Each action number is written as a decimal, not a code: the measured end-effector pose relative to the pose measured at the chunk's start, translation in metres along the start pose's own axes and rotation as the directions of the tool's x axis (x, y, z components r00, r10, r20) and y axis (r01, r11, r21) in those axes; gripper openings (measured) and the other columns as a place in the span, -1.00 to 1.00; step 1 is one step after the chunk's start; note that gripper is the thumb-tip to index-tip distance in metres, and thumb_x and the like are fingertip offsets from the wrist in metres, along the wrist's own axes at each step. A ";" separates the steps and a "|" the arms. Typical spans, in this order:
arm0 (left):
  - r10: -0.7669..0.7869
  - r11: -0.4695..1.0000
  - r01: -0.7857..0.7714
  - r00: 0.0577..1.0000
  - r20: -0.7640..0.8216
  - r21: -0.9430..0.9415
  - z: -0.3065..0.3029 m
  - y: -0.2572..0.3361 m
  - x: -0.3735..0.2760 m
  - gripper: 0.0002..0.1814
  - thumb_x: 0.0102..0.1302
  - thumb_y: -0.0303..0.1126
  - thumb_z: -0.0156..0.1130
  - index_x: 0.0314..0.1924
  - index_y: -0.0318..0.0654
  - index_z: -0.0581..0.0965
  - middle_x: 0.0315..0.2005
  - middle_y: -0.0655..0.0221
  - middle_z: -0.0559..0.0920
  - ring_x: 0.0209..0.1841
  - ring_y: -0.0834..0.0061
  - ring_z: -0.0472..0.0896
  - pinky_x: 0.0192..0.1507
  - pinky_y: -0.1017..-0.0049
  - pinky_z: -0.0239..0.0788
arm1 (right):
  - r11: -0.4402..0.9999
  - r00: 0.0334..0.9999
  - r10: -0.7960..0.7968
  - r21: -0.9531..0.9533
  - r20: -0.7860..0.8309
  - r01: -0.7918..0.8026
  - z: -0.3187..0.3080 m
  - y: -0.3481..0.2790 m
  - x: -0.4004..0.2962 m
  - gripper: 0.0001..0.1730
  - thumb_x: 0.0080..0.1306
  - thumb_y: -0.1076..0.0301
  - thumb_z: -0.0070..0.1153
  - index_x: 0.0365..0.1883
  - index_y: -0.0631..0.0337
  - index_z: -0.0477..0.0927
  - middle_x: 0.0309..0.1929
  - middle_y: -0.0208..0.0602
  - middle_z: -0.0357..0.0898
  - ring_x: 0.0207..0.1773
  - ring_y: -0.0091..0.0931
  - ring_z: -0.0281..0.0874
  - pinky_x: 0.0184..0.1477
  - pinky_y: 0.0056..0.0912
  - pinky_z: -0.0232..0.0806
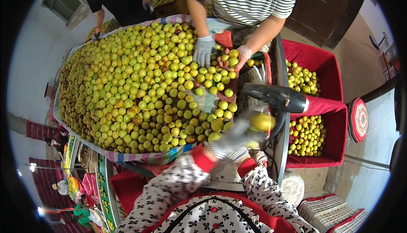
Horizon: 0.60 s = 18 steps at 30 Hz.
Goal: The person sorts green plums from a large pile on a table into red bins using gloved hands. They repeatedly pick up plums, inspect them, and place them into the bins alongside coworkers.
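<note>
My left hand [227, 139], in a grey glove and blurred by motion, reaches over the table's near right part. A yellow jujube [262, 121] sits between its thumb and fingers. Lower and partly behind it is my right hand [239, 154], in a striped glove; its fingers are mostly hidden, and a blurred greenish fruit [252, 144] shows beside it. To my left spreads a large heap of yellow-green jujubes [127, 83], a few reddish-brown, on a patterned cloth [205, 101]. A black hair dryer [275, 98] lies just beyond my hands, its nozzle pointing left.
Two red-lined bins [341, 131] with jujubes stand past the metal table edge [282, 166]. Across the table, a person in a striped shirt [254, 2] handles fruit with gloved hands. Another person in black [117, 1] stands far left. White baskets [327, 214] sit lower right.
</note>
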<state>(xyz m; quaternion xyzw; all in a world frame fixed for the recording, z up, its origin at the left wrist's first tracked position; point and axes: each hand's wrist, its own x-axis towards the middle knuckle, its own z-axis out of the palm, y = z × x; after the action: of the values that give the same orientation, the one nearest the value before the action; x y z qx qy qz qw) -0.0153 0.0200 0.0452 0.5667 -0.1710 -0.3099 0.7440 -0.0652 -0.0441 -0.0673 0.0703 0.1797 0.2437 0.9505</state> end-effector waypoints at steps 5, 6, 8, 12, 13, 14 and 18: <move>0.089 0.983 -0.098 0.994 0.066 0.154 0.064 -0.008 -0.019 -0.20 0.34 -0.20 0.26 0.46 -0.17 0.07 0.23 0.14 0.44 -0.09 0.57 0.59 -0.05 0.53 0.48 | 0.970 0.988 -0.141 -0.210 -0.058 0.126 -0.051 -0.024 0.007 -0.42 0.41 -0.02 0.04 0.29 0.09 0.35 0.20 -0.18 0.40 0.26 -0.30 0.38 0.29 -0.02 0.31; 0.063 0.992 -0.061 0.998 -0.017 0.106 0.051 -0.014 -0.034 -0.25 0.35 -0.22 0.23 0.44 -0.18 0.12 0.22 0.15 0.45 -0.10 0.53 0.60 -0.05 0.53 0.48 | 0.947 0.979 -0.193 -0.273 -0.059 0.171 -0.080 -0.034 0.012 -0.44 0.42 0.01 0.04 0.28 0.10 0.36 0.18 -0.19 0.42 0.24 -0.32 0.40 0.28 -0.05 0.33; -0.068 0.937 -0.080 0.913 -0.403 -0.339 0.009 -0.055 -0.082 -0.33 0.34 -0.28 0.22 0.40 -0.06 0.22 0.23 0.22 0.44 0.01 0.44 0.58 -0.02 0.43 0.49 | 0.925 0.978 -0.204 -0.337 -0.050 0.175 -0.078 -0.033 0.013 -0.48 0.43 0.05 0.05 0.26 0.10 0.38 0.14 -0.20 0.45 0.20 -0.36 0.44 0.26 -0.11 0.38; -0.401 0.604 -0.111 0.813 -0.421 -0.789 0.008 -0.038 -0.185 -0.26 0.37 -0.32 0.11 0.46 0.25 0.04 0.33 0.20 0.26 0.33 0.03 0.34 0.14 -0.09 0.43 | 0.559 0.967 -0.085 -0.791 0.241 0.247 0.012 0.000 -0.008 -0.40 0.22 0.02 0.27 0.19 0.00 0.44 0.19 -0.20 0.40 0.28 -0.26 0.37 0.25 -0.08 0.35; -0.396 0.588 -0.135 0.812 -0.429 -0.797 0.013 -0.037 -0.196 -0.29 0.40 -0.23 0.09 0.47 0.26 0.04 0.36 0.20 0.20 0.31 -0.14 0.31 0.13 -0.13 0.42 | 0.283 0.931 0.020 -0.895 0.364 0.344 0.023 0.015 -0.011 -0.42 0.19 0.06 0.28 0.16 -0.03 0.46 0.21 -0.17 0.37 0.28 -0.20 0.36 0.25 -0.06 0.34; -0.380 0.574 -0.139 0.828 -0.412 -0.807 0.010 -0.041 -0.204 -0.31 0.39 0.05 0.07 0.45 0.18 0.10 0.35 0.21 0.23 0.33 -0.10 0.30 0.14 -0.17 0.39 | -0.006 0.880 0.170 -0.893 0.443 0.450 0.037 0.039 -0.013 -0.44 0.17 0.10 0.29 0.14 -0.06 0.47 0.23 -0.13 0.34 0.29 -0.14 0.36 0.25 -0.05 0.32; -0.394 0.364 -0.487 0.692 -0.605 -0.794 0.017 -0.057 -0.264 -0.06 0.16 0.53 -0.02 0.35 0.03 0.26 0.25 0.26 0.39 0.26 0.17 0.42 0.23 -0.03 0.33 | -0.562 0.811 0.544 -0.623 0.216 0.544 0.092 0.127 -0.036 -0.52 0.14 -0.03 0.24 -0.02 -0.04 0.56 0.30 -0.07 0.22 0.31 -0.02 0.28 0.21 -0.07 0.32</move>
<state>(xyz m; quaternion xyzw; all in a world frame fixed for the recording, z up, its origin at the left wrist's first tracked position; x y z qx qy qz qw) -0.2391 0.1710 0.0221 0.1093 0.3231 -0.0764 0.9369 -0.1161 0.0444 0.0567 -0.7402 -0.4446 0.2234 0.4523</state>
